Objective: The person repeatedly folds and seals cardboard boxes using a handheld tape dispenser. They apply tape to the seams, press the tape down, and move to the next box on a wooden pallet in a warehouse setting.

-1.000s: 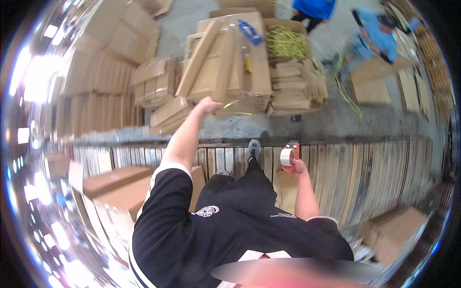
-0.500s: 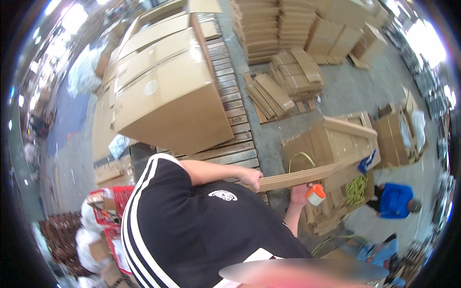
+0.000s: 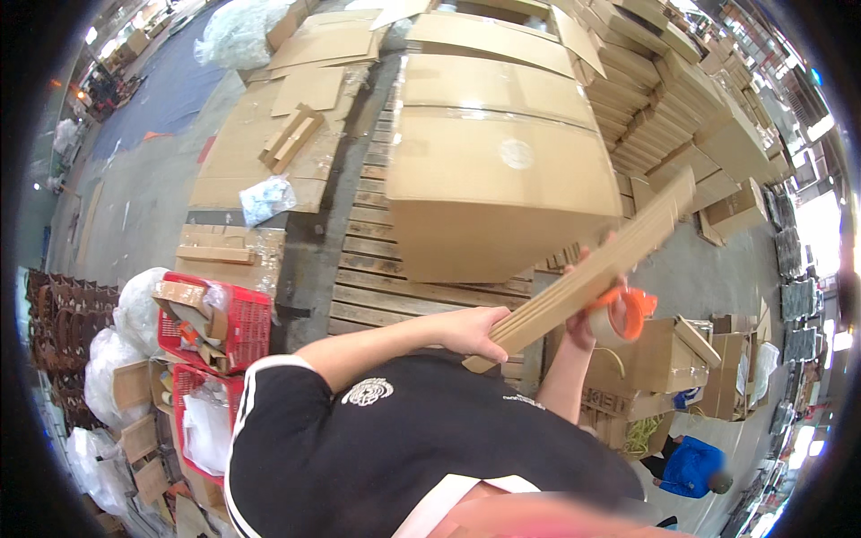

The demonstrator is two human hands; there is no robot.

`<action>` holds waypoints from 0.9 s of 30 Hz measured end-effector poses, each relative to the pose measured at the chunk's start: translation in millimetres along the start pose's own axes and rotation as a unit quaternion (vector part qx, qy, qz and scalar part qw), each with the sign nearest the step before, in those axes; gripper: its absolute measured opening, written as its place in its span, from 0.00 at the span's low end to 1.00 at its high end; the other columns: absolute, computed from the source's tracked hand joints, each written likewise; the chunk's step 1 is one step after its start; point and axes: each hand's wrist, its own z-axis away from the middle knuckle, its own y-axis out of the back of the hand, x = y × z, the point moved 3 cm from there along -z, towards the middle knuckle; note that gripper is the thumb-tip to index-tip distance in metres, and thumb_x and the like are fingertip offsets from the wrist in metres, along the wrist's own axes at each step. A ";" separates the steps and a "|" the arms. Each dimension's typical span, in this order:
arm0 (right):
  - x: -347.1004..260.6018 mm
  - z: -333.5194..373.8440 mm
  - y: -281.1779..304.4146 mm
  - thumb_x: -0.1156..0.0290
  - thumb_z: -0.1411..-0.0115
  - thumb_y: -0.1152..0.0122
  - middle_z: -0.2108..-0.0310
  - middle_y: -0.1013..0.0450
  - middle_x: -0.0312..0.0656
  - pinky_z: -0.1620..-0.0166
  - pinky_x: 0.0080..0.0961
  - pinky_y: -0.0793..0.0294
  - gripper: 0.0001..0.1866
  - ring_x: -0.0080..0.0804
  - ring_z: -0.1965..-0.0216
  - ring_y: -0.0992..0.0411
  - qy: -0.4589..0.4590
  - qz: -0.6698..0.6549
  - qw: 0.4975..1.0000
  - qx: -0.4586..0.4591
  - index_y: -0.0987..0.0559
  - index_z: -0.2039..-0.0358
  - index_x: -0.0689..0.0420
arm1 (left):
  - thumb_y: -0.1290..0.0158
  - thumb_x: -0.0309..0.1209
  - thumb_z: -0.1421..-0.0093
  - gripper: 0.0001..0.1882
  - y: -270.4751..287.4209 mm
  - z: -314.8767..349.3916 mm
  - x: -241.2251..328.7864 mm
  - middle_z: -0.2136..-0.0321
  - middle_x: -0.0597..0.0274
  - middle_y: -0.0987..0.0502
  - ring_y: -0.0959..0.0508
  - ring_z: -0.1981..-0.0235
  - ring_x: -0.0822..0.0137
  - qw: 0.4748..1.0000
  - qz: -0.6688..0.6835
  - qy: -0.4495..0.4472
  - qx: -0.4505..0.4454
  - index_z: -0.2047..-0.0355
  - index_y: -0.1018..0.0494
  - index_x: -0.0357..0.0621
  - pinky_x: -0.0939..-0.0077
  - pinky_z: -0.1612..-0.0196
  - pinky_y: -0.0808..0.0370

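A bundle of long, narrow cardboard strips [image 3: 596, 269] slants across in front of my chest, its far end raised to the right. My left hand [image 3: 480, 334] is closed around the near end, thumb on top. Under the middle of the bundle, my right hand [image 3: 581, 330] grips it, with blurred fingertips showing past the far edge. At that same hand is an orange tape dispenser [image 3: 635, 309] with a roll of tape; the strips partly hide how it is held. Beyond the strips, a large taped carton [image 3: 502, 161] rests on a wooden pallet [image 3: 363, 282].
Red crates [image 3: 242, 327] holding cardboard and plastic stand at left. Flat cardboard sheets [image 3: 224, 166] cover the floor beyond them. Stacked cartons [image 3: 659, 108] rise at far right. Another carton [image 3: 668, 359] stands nearer on the right, with a person in blue [image 3: 691, 466] beyond it.
My view and body have turned to the right, so the large carton now lies straight ahead. The strips' far end has swung up and away; both hands keep hold of them.
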 end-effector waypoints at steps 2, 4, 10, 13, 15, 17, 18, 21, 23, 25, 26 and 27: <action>58.4 -37.2 -26.6 0.58 0.31 0.37 0.28 0.32 0.50 0.35 0.61 0.24 0.21 0.58 0.32 0.30 0.031 0.141 0.989 0.031 0.21 0.41 0.50 | 0.27 0.43 0.43 0.45 34.2 47.6 4.0 0.44 0.45 0.20 0.19 0.43 0.56 0.996 0.046 0.014 0.071 0.32 0.34 0.34 0.61 0.38 0.24; 110.5 -76.0 -36.0 0.55 0.30 0.39 0.37 0.26 0.51 0.42 0.52 0.18 0.20 0.52 0.42 0.23 -0.051 0.115 0.990 0.056 0.22 0.42 0.48 | 0.28 0.42 0.40 0.43 56.4 76.2 3.9 0.44 0.49 0.20 0.20 0.42 0.59 0.987 0.083 0.052 0.130 0.31 0.34 0.35 0.63 0.37 0.25; 223.4 -203.9 -67.6 0.53 0.32 0.34 0.35 0.30 0.60 0.54 0.40 0.11 0.22 0.48 0.51 0.21 -0.170 -0.012 0.982 -0.078 0.22 0.41 0.47 | 0.42 0.43 0.25 0.38 126.5 92.4 -3.5 0.34 0.52 0.27 0.26 0.34 0.63 0.951 0.223 -0.087 0.196 0.25 0.41 0.33 0.65 0.31 0.29; 244.5 -284.6 -82.5 0.52 0.29 0.35 0.26 0.40 0.65 0.51 0.47 0.11 0.21 0.59 0.37 0.29 -0.070 0.006 0.987 -0.143 0.20 0.43 0.50 | 0.48 0.41 0.21 0.35 189.8 103.2 -22.1 0.30 0.50 0.30 0.27 0.31 0.62 0.964 0.200 -0.040 0.169 0.22 0.44 0.34 0.62 0.29 0.30; 253.0 -355.8 -76.0 0.52 0.28 0.37 0.27 0.39 0.66 0.48 0.52 0.11 0.17 0.65 0.32 0.33 -0.051 0.022 0.987 -0.151 0.19 0.49 0.50 | 0.43 0.36 0.24 0.32 244.5 108.6 -30.1 0.36 0.51 0.23 0.22 0.37 0.63 0.979 0.034 -0.041 0.198 0.26 0.36 0.35 0.63 0.33 0.26; 261.3 -417.5 -50.4 0.51 0.29 0.36 0.31 0.33 0.66 0.50 0.53 0.10 0.15 0.65 0.33 0.31 -0.082 -0.107 0.985 -0.105 0.18 0.54 0.49 | 0.40 0.32 0.27 0.25 290.3 110.1 -36.5 0.46 0.56 0.16 0.17 0.45 0.65 0.971 0.008 -0.034 0.238 0.33 0.28 0.36 0.66 0.38 0.21; 267.6 -436.1 -30.6 0.51 0.29 0.36 0.33 0.30 0.65 0.51 0.54 0.10 0.14 0.64 0.34 0.30 -0.112 -0.157 0.979 -0.061 0.18 0.55 0.47 | 0.40 0.32 0.27 0.25 308.5 112.0 -39.7 0.46 0.56 0.16 0.18 0.45 0.65 0.970 0.000 -0.032 0.243 0.33 0.27 0.37 0.66 0.38 0.22; 286.5 -459.1 28.2 0.52 0.34 0.32 0.42 0.23 0.61 0.53 0.56 0.11 0.14 0.59 0.45 0.22 -0.030 -0.187 0.979 0.081 0.17 0.56 0.47 | 0.40 0.32 0.27 0.24 359.9 104.1 -44.7 0.46 0.58 0.16 0.18 0.44 0.67 0.960 -0.068 -0.065 0.263 0.34 0.26 0.37 0.68 0.38 0.23; 299.0 -444.6 53.8 0.53 0.34 0.32 0.44 0.23 0.59 0.53 0.54 0.12 0.14 0.56 0.46 0.22 0.033 -0.117 0.988 0.094 0.17 0.56 0.47 | 0.36 0.33 0.31 0.21 390.2 95.7 -50.5 0.46 0.54 0.16 0.19 0.42 0.60 0.944 -0.111 -0.082 0.300 0.40 0.21 0.40 0.63 0.37 0.25; 301.7 -418.6 73.1 0.54 0.35 0.31 0.45 0.22 0.57 0.53 0.52 0.12 0.13 0.54 0.48 0.22 0.081 -0.071 0.982 0.156 0.17 0.56 0.47 | 0.36 0.33 0.32 0.21 423.7 82.1 -57.6 0.46 0.52 0.17 0.20 0.42 0.57 0.933 -0.130 -0.092 0.322 0.41 0.20 0.40 0.61 0.37 0.25; 296.5 -404.8 79.3 0.55 0.35 0.31 0.46 0.22 0.56 0.53 0.51 0.13 0.13 0.53 0.48 0.21 0.103 -0.055 0.978 0.175 0.17 0.56 0.48 | 0.36 0.34 0.32 0.21 442.6 73.3 -59.8 0.45 0.52 0.18 0.20 0.41 0.55 0.923 -0.179 -0.098 0.326 0.41 0.21 0.40 0.60 0.36 0.26; 289.6 -391.3 82.7 0.56 0.35 0.31 0.47 0.22 0.55 0.53 0.50 0.13 0.13 0.52 0.49 0.21 0.125 -0.040 0.972 0.193 0.17 0.56 0.48 | 0.37 0.35 0.31 0.21 464.5 60.9 -58.1 0.44 0.51 0.18 0.21 0.39 0.53 0.902 -0.245 -0.141 0.326 0.41 0.21 0.40 0.59 0.35 0.27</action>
